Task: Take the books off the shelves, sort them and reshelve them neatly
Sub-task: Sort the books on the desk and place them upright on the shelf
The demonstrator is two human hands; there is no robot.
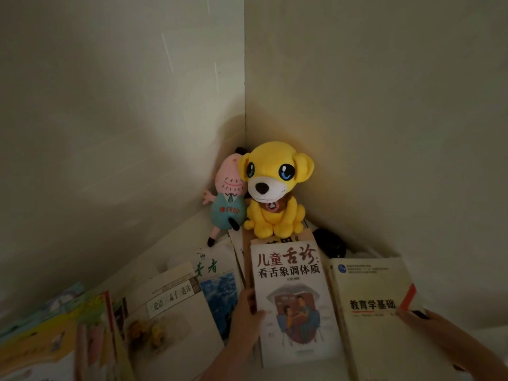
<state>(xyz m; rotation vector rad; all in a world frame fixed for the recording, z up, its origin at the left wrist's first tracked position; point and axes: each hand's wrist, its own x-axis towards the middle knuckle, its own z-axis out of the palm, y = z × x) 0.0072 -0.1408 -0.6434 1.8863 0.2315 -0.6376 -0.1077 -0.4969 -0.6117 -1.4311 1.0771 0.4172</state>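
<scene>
Grips the white illustrated paperback (295,298), flat in the corner pile, with left hand (246,312), apparently pinches the cream textbook (376,312) beside it with right hand (428,324); if yanked, could topple the yellow plush dog (275,193) perched behind.

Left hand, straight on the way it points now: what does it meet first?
Probably the yellow plush dog sitting just beyond the white book that the left hand grips. Depth is unclear, so treat that as a guess.
</scene>
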